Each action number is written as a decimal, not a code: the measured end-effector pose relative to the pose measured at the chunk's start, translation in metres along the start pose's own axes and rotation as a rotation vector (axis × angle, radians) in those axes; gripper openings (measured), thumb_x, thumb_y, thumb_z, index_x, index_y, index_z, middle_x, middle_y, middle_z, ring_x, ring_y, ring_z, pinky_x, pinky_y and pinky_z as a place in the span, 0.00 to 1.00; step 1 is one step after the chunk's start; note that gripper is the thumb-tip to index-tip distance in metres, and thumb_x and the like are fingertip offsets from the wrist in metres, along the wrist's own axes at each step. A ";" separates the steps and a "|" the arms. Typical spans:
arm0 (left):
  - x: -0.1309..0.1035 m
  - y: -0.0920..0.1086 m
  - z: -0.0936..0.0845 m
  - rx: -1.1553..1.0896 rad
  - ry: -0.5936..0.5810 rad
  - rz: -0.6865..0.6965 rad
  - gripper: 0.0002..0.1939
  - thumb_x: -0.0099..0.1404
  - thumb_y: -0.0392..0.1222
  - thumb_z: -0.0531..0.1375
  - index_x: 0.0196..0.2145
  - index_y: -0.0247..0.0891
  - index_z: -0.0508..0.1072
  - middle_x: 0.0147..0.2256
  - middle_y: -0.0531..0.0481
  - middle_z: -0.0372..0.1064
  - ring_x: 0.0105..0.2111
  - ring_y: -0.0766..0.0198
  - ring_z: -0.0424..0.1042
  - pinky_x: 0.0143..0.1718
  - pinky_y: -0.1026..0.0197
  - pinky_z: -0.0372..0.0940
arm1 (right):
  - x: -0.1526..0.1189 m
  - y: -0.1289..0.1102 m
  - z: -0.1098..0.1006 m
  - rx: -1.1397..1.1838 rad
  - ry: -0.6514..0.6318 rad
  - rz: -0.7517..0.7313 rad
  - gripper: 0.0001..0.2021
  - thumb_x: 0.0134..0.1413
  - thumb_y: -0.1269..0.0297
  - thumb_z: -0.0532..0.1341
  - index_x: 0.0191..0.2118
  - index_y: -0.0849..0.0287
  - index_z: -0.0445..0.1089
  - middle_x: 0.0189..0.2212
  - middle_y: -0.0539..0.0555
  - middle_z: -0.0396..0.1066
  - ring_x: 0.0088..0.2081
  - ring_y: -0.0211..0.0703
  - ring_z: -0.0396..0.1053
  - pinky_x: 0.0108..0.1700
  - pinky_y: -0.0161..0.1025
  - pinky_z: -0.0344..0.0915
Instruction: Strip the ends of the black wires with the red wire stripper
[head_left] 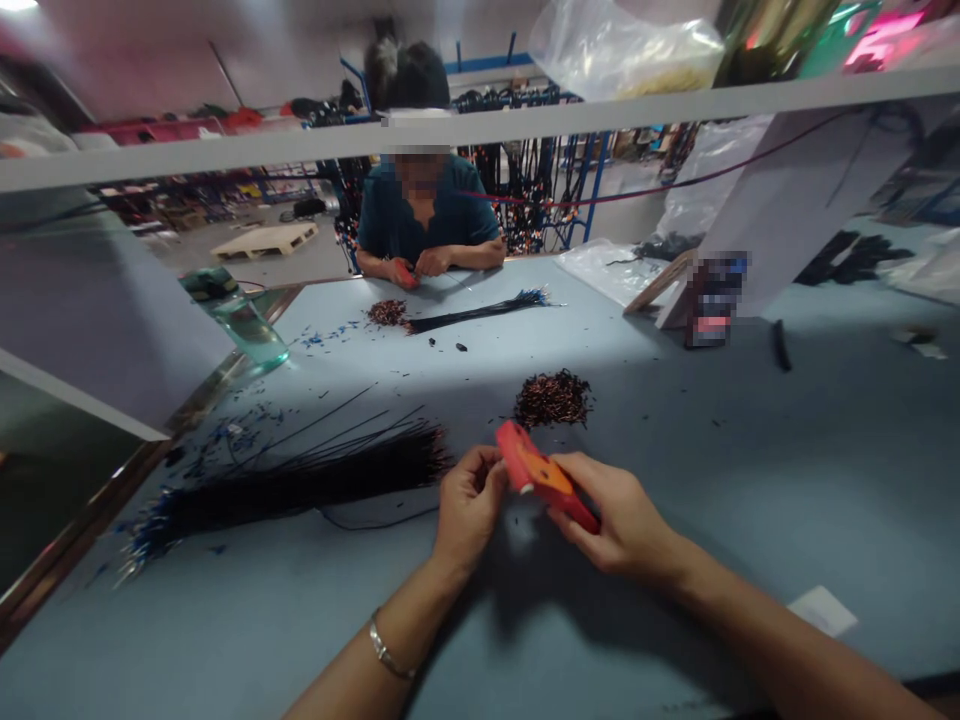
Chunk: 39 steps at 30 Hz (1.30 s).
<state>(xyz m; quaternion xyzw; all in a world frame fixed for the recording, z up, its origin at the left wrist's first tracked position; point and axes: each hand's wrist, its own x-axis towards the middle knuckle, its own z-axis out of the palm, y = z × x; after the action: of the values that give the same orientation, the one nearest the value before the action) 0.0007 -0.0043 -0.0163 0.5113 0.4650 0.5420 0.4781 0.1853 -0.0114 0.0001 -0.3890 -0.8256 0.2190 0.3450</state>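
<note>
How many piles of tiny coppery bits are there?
2: a larger coppery-brown pile beyond the red and orange plastic tool, and a smaller pile farther back, left.

Pale blue-grey tabletop (720, 480) with a red and orange hand tool (545, 476), black wires (300, 488) tipped blue and silver at one end, copper-and-black small pieces (553, 399), and a dark teal top (390, 215) on a person opposite.

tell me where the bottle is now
In the head view, the bottle is at the left edge of the table, beside the gray panel and beyond the large black wire bundle.
</note>
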 end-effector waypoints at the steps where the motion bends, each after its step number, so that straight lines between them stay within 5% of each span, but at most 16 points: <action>1: -0.001 -0.001 0.001 -0.035 -0.017 -0.001 0.08 0.56 0.44 0.64 0.29 0.36 0.74 0.24 0.54 0.69 0.26 0.66 0.66 0.31 0.66 0.62 | -0.001 0.001 0.002 -0.058 0.004 -0.050 0.17 0.52 0.65 0.58 0.49 0.58 0.63 0.38 0.60 0.72 0.37 0.50 0.70 0.39 0.44 0.66; 10: -0.004 0.001 0.003 -0.114 -0.044 -0.026 0.05 0.52 0.38 0.66 0.26 0.35 0.74 0.25 0.54 0.71 0.26 0.67 0.66 0.31 0.65 0.64 | -0.004 0.008 0.009 -0.232 0.019 -0.134 0.21 0.48 0.68 0.58 0.51 0.61 0.62 0.42 0.63 0.71 0.41 0.55 0.70 0.41 0.49 0.69; 24: -0.003 0.008 0.005 -0.128 -0.069 -0.055 0.12 0.50 0.46 0.69 0.25 0.34 0.76 0.25 0.53 0.73 0.27 0.65 0.67 0.34 0.64 0.64 | -0.004 0.012 0.012 -0.250 0.082 -0.147 0.22 0.47 0.71 0.57 0.51 0.62 0.62 0.41 0.63 0.71 0.40 0.53 0.71 0.40 0.49 0.71; 39: -0.005 0.005 0.005 -0.124 -0.092 -0.084 0.12 0.49 0.46 0.68 0.28 0.35 0.78 0.28 0.49 0.77 0.29 0.61 0.70 0.38 0.61 0.66 | -0.004 0.011 0.010 -0.336 0.053 -0.146 0.14 0.47 0.72 0.55 0.42 0.64 0.66 0.30 0.60 0.73 0.29 0.49 0.72 0.30 0.41 0.68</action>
<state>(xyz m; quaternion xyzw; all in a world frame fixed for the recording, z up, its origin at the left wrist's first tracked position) 0.0056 -0.0098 -0.0113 0.4853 0.4291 0.5252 0.5519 0.1850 -0.0092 -0.0147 -0.3860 -0.8671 0.0421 0.3119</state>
